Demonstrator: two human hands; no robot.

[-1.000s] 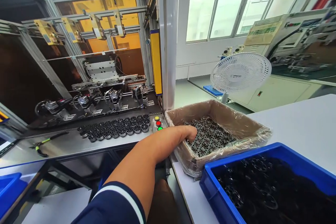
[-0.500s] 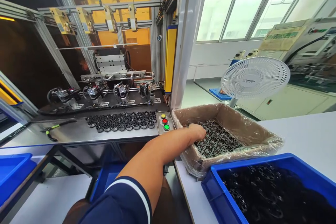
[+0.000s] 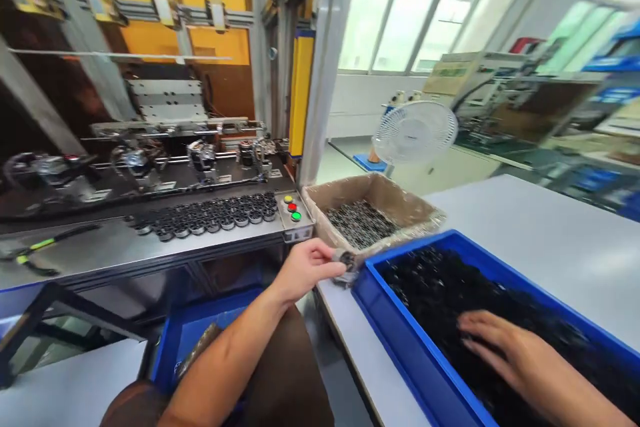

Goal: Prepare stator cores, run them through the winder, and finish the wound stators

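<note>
My left hand point(image 3: 307, 268) pinches a small round metal ring part point(image 3: 345, 258) between thumb and fingers, beside the near corner of the plastic-lined box point(image 3: 325, 220). More metal ring parts point(image 3: 363, 223) lie packed inside that box. To the right, my right hand point(image 3: 505, 347) reaches into a blue bin point(image 3: 415, 327) heaped with black parts point(image 3: 440, 280). Its fingers are somewhat blurred, the thumb apart from them, and I see nothing held between them. The fingertips are at the surface of the heap.
Rows of black-and-silver ring parts point(image 3: 215, 213) stand on the machine's metal ledge, left of a button box point(image 3: 295, 213). Pliers point(image 3: 45, 247) lie farther left. A white fan point(image 3: 415, 132) stands behind the lined box. A blue crate point(image 3: 175, 327) sits low under the ledge.
My left hand has come out of the lined box toward me with a metal ring part. My right hand has appeared in the blue bin. The view has turned right.
</note>
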